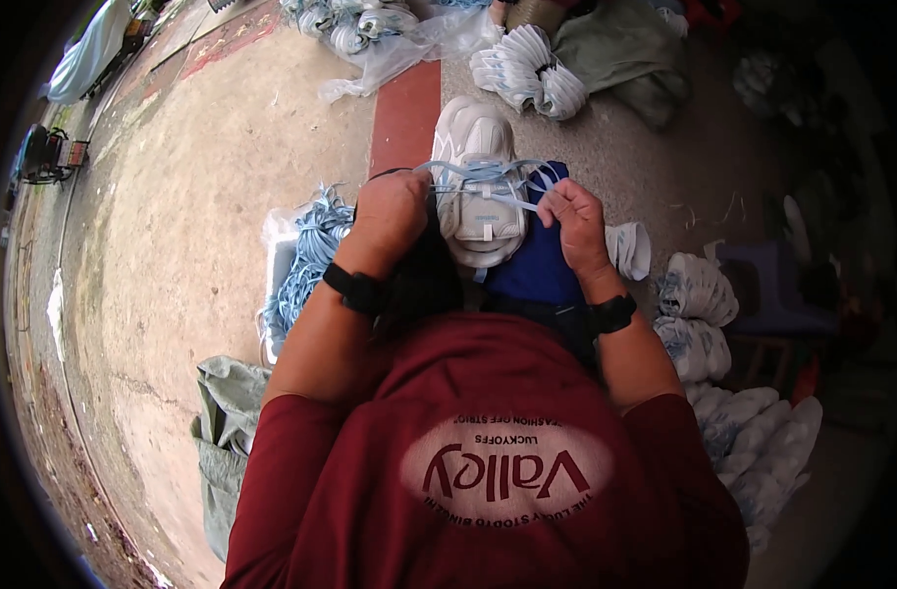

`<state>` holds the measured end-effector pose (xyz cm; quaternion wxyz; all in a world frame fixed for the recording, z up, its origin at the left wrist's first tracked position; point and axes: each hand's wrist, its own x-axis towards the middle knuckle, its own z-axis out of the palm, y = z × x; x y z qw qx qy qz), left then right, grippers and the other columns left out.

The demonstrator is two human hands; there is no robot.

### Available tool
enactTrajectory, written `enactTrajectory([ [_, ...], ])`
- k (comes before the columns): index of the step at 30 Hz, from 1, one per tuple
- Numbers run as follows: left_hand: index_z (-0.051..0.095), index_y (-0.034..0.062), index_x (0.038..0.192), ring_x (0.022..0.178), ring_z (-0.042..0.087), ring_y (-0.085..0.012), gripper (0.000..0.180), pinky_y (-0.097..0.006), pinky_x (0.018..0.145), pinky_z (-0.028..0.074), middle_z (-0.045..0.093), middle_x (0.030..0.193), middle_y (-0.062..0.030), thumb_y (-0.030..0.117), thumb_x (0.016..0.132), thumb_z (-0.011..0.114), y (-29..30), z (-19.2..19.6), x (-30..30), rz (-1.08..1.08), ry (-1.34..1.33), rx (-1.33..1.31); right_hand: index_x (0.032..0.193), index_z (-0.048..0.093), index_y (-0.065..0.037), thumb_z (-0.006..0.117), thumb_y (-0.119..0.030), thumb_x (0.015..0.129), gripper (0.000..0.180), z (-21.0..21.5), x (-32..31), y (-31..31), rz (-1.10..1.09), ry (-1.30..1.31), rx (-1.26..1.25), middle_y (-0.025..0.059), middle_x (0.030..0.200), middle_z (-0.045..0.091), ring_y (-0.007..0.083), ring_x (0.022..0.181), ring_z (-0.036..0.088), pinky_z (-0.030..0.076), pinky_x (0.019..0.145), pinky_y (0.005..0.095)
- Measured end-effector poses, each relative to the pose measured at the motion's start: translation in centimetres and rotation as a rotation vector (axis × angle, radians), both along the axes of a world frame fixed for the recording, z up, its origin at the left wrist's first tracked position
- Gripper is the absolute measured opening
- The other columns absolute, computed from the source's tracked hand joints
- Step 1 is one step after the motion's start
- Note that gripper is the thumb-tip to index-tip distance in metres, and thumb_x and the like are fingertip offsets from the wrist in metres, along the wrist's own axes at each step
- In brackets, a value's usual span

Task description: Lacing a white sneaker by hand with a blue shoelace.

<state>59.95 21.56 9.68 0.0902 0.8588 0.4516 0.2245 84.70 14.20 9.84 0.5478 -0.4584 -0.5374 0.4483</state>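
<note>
A white and grey sneaker upper (485, 228) with pale blue details lies over my lap, its toe pointing away from me. Light blue shoelace (483, 171) runs across its eyelets and stretches out to both sides. My left hand (394, 208), closed in a pinch, grips the lace just left of the shoe. On the other side my right hand (576, 218) pinches a lace strand between thumb and fingers, with loops of lace beside it. The lace ends inside both hands are hidden.
A white box (277, 285) heaped with blue laces (316, 245) stands by my left leg. Bundled white shoe uppers lie ahead (529, 74) and on the right (697, 290). A dark plastic stool (774, 290) is at far right, grey-green cloth (223, 412) at left.
</note>
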Motion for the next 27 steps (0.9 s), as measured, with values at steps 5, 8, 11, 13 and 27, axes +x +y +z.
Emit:
enactTrajectory([
  [5, 0.060, 0.0051, 0.076, 0.072, 0.062, -0.0357, 0.008, -0.044, 0.061, 0.049, 0.062, 0.074, -0.0175, 0.004, 0.072, 0.053, 0.0, -0.5, -17.0, 0.559, 0.538, -0.244, 0.067, 0.041, -0.010, 0.051, -0.007, 0.087, 0.023, -1.8, 17.8, -8.9, -0.590, 0.420, 0.018, -0.0011, 0.060, 0.039, 0.0089, 0.055, 0.037, 0.030, 0.052, 0.0219],
  [8, 0.061, 0.0039, 0.076, 0.076, 0.063, -0.0346, 0.009, -0.044, 0.063, 0.050, 0.063, 0.082, -0.0184, 0.004, 0.072, 0.054, -1.8, -3.4, -25.2, 0.764, 0.669, -0.342, 0.069, 0.045, -0.008, 0.053, -0.006, 0.085, 0.018, -3.9, 22.1, -12.0, -0.645, 0.271, -0.205, 0.0008, 0.063, 0.048, 0.0093, 0.055, 0.042, 0.034, 0.052, 0.0217],
  [11, 0.063, 0.0028, 0.082, 0.079, 0.062, -0.0349, 0.013, -0.043, 0.066, 0.050, 0.063, 0.084, -0.0176, 0.003, 0.071, 0.055, -1.2, -4.8, -21.5, 0.601, 0.596, -0.304, 0.077, 0.055, -0.002, 0.056, -0.003, 0.079, 0.002, -4.7, 19.7, -9.5, -0.498, -0.362, -0.469, 0.0054, 0.071, 0.060, 0.0094, 0.062, 0.054, 0.042, 0.055, 0.0224],
  [13, 0.063, 0.0039, 0.084, 0.084, 0.060, -0.0336, 0.014, -0.041, 0.072, 0.048, 0.063, 0.086, -0.0173, 0.006, 0.071, 0.059, -0.6, -4.0, -15.3, 0.475, 0.211, -0.149, 0.081, 0.058, -0.001, 0.058, -0.001, 0.076, 0.005, -5.1, 15.7, -5.6, -0.505, -0.588, -0.238, 0.0043, 0.071, 0.060, 0.0087, 0.067, 0.057, 0.044, 0.058, 0.0228],
  [27, 0.061, -0.0014, 0.070, 0.049, 0.051, -0.0103, 0.017, -0.027, 0.047, 0.040, 0.058, 0.057, -0.0043, 0.014, 0.077, 0.064, 3.2, -3.7, 2.7, 0.151, -0.798, -0.819, 0.077, 0.060, -0.001, 0.062, -0.007, 0.079, 0.007, -1.8, -0.2, 4.2, -0.295, 0.313, -0.476, 0.0043, 0.065, 0.059, 0.0073, 0.049, 0.048, 0.037, 0.045, 0.0181],
])
